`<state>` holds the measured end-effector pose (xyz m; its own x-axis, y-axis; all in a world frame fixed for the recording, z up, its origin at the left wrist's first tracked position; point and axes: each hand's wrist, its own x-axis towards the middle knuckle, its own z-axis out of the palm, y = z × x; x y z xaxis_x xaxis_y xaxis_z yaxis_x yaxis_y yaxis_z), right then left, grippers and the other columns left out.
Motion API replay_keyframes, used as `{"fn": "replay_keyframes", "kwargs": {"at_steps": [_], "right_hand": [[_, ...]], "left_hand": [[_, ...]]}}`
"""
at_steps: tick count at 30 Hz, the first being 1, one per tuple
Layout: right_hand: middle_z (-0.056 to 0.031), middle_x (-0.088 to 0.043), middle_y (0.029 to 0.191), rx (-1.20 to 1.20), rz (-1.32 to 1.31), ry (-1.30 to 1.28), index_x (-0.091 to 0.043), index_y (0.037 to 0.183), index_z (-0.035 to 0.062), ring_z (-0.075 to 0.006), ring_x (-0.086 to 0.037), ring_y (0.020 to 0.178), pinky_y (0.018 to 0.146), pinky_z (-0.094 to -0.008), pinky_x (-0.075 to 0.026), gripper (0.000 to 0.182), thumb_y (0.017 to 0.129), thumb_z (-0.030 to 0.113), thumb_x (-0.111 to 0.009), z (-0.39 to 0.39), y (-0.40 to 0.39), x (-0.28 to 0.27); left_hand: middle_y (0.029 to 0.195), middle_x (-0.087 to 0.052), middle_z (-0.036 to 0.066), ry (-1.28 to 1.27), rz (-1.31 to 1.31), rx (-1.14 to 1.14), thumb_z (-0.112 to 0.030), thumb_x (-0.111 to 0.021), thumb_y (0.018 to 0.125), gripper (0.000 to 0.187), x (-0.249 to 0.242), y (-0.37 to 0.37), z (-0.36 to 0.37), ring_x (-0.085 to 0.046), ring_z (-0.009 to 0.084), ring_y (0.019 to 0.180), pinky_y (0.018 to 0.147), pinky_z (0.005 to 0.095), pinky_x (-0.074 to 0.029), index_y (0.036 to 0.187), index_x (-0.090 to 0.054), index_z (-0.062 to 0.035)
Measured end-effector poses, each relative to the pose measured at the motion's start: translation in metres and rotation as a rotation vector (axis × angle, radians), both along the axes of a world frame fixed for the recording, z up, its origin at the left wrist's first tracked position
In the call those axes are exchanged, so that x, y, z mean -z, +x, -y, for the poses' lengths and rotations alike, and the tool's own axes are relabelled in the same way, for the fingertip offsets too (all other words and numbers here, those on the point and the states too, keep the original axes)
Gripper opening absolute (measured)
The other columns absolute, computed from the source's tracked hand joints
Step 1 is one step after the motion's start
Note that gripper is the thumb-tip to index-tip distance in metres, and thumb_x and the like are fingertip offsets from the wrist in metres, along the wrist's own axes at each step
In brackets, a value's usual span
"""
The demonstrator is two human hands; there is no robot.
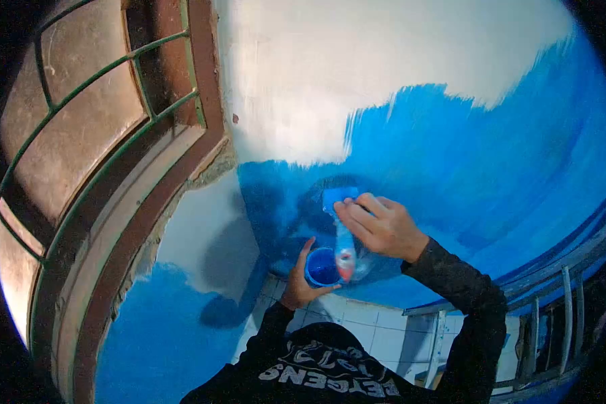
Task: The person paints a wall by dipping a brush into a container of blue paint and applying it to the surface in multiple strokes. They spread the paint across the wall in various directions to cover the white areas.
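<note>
My right hand [382,225] is closed on a paintbrush [344,242], pinching it just below its blue-coated head. The brush head is up against or close in front of the wall [424,155], and the handle, with a reddish end, points down. My left hand [299,283] wraps around a small cup [310,260] with dark blue paint inside, thumb and fingers on either side of it. The handle end hangs beside the cup's right side. Blue paint covers the wall's lower and right parts, with a ragged brushed edge below bare white [296,74].
At left is a window with a brown frame [212,81] and green metal bars [94,91]; rough broken plaster edges the frame. A ladder-like metal frame [567,310] stands at lower right. White tiles [357,313] lie below. Shadows of the arms fall on the wall.
</note>
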<state>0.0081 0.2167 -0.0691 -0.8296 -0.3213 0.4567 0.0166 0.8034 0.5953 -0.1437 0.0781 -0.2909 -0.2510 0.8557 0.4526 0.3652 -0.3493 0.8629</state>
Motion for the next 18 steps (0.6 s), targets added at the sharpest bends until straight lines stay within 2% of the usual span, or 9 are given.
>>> {"fn": "replay_keyframes", "kwargs": {"at_steps": [2,3,5,7,10,13,16,17,18], "right_hand": [[-0.0066,-0.067,0.102,0.017,-0.262,0.135,-0.072,0.114,-0.0017,-0.0163,-0.062,0.085,0.058,-0.0262,-0.05,0.036,0.08,0.009,-0.068,0.008,-0.002,-0.024],[-0.0066,-0.067,0.102,0.044,-0.269,0.116,-0.072,0.114,-0.0017,-0.0163,-0.062,0.085,0.058,-0.0262,-0.05,0.036,0.08,0.009,-0.068,0.013,-0.005,-0.035],[-0.0071,-0.068,0.105,0.067,-0.496,0.263,-0.073,0.113,-0.0007,-0.0155,-0.062,0.08,0.057,-0.0254,-0.05,0.039,0.075,0.008,-0.07,0.003,-0.012,-0.065],[-0.007,-0.067,0.103,0.09,-0.443,0.304,-0.072,0.114,-0.0032,-0.0148,-0.062,0.082,0.057,-0.0252,-0.051,0.039,0.077,0.007,-0.072,-0.006,-0.018,-0.06],[-0.0077,-0.065,0.101,0.167,-0.169,0.229,-0.071,0.114,-0.0068,-0.0151,-0.062,0.085,0.06,-0.0258,-0.053,0.032,0.085,0.007,-0.071,-0.004,-0.02,-0.009],[-0.0084,-0.068,0.102,0.178,-0.025,0.108,-0.074,0.116,-0.0009,-0.016,-0.064,0.084,0.059,-0.0252,-0.053,0.033,0.085,0.007,-0.075,0.005,-0.017,0.032],[-0.0066,-0.067,0.104,0.081,-0.076,-0.047,-0.074,0.113,-0.0015,-0.0153,-0.062,0.084,0.058,-0.0255,-0.052,0.032,0.083,0.005,-0.073,0.014,-0.02,0.022],[-0.0066,-0.067,0.104,0.072,-0.074,-0.043,-0.074,0.113,-0.0015,-0.0153,-0.062,0.084,0.058,-0.0255,-0.052,0.032,0.083,0.005,-0.073,0.014,-0.021,0.014],[-0.0067,-0.068,0.106,0.065,-0.192,0.038,-0.075,0.112,0.0004,-0.0154,-0.062,0.083,0.058,-0.0254,-0.052,0.031,0.081,0.004,-0.075,0.015,-0.024,0.002]], "left_hand": [[0.144,-0.052,0.023,-0.015,-0.003,0.017,-0.024,-0.098,0.065,0.125,-0.014,-0.018,0.0,-0.056,0.0331,0.131,0.109,0.0461,-0.046,0.16,-0.02,-0.0048],[0.146,-0.051,0.023,-0.046,0.019,0.032,-0.024,-0.097,0.066,0.124,-0.016,-0.023,0.006,-0.055,0.0332,0.132,0.11,0.0464,-0.045,0.161,-0.02,-0.005],[0.145,-0.052,0.022,0.014,0.03,0.036,-0.022,-0.097,0.067,0.122,-0.013,-0.034,0.002,-0.056,0.033,0.131,0.11,0.0468,-0.045,0.16,-0.02,-0.005],[0.142,-0.054,0.022,-0.029,0.234,0.119,-0.019,-0.096,0.067,0.122,-0.016,-0.046,0.002,-0.057,0.0321,0.13,0.11,0.047,-0.045,0.16,-0.02,-0.0054],[0.137,-0.057,0.021,0.015,0.181,0.065,-0.016,-0.096,0.067,0.122,-0.005,-0.056,0.002,-0.058,0.0316,0.128,0.111,0.0461,-0.044,0.161,-0.018,-0.0061],[0.139,-0.055,0.021,0.05,0.205,0.021,-0.015,-0.095,0.067,0.121,-0.002,-0.057,0.009,-0.057,0.0318,0.128,0.111,0.0461,-0.044,0.161,-0.018,-0.0063],[0.142,-0.051,0.021,0.025,0.212,-0.029,-0.017,-0.096,0.067,0.121,0.003,-0.056,0.022,-0.056,0.0321,0.129,0.111,0.0465,-0.044,0.161,-0.02,-0.0065],[0.144,-0.05,0.021,0.001,0.164,-0.076,-0.018,-0.097,0.066,0.122,0.006,-0.056,0.024,-0.056,0.0323,0.13,0.111,0.0468,-0.044,0.161,-0.02,-0.0068],[0.144,-0.05,0.021,0.005,0.163,-0.083,-0.018,-0.097,0.066,0.122,0.01,-0.053,0.027,-0.056,0.0323,0.13,0.111,0.0468,-0.044,0.161,-0.02,-0.0068]]}}
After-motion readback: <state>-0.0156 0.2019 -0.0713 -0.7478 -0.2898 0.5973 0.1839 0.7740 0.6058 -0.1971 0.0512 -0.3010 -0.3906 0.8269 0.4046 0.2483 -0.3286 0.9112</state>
